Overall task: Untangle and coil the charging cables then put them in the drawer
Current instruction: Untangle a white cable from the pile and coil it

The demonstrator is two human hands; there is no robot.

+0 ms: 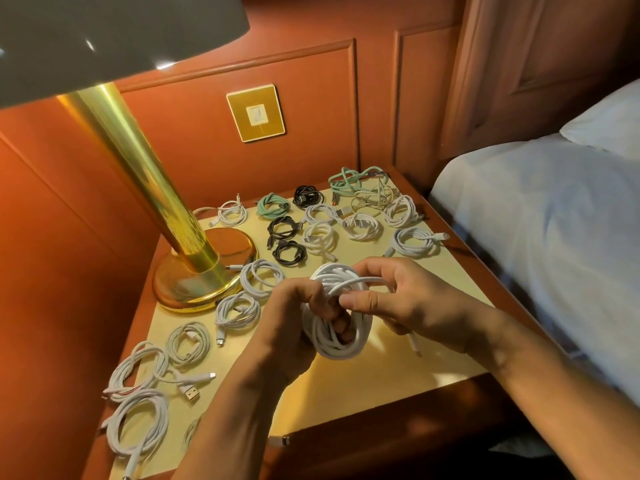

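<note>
White cable coil point(332, 345) tight in grip of left hand point(297, 318) and right hand point(408, 299); three black coils point(282, 227).

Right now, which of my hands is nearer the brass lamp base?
Left. The left hand grips the white cable coil just right of the lamp base; the right hand pinches the coil's other side, farther toward the bed.

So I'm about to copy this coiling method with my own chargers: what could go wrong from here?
1. The white coil is bulky and gripped by the left hand while the right hand pinches one strand; a slip could let loops spring apart.
2. Its loose end dangles under the right hand and might snag.
3. The finished coil at the near-left edge of the nightstand seems to overhang; the left forearm could knock it off.
</note>
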